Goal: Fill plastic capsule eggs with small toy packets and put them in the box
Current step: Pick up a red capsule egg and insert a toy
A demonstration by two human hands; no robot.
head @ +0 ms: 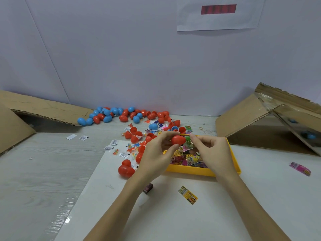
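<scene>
Cardboard fills the far left of the frame: a brown corrugated cardboard flap [43, 108] leaning over a shadowed gap. Right of it, along the wall at centre left, lies a loose heap of blue and red plastic capsule eggs [121, 114], some whole, some split into halves; hard, smooth, hollow shells, most likely feather-light and quick to roll or skid if nudged. Nearer, small clear toy packets [121, 151] and white paper slips are scattered over the pale tabletop [43, 171].

At centre, the left hand [156, 153] has its grip clamped on a red plastic capsule egg [178, 140], fingertips and thumb curled round its blunt end, above the shallow yellow plastic tray [189, 171]. The shell is stiff but thin, so the sound hold is on the broad ends, squeezing along the axis to snap the seam, not pinching the slick sides. The right hand [212, 150] has its grip pinched on a green crinkly toy packet [188, 140] touching the egg's other end; soft, light film that folds readily and wants tucking in clear of the rim.

Lower right of centre, a yellow printed packet [188, 195] lies flat. At far right sits an open brown cardboard box [260, 119], tipped on its side, with blue eggs dimly visible inside.
</scene>
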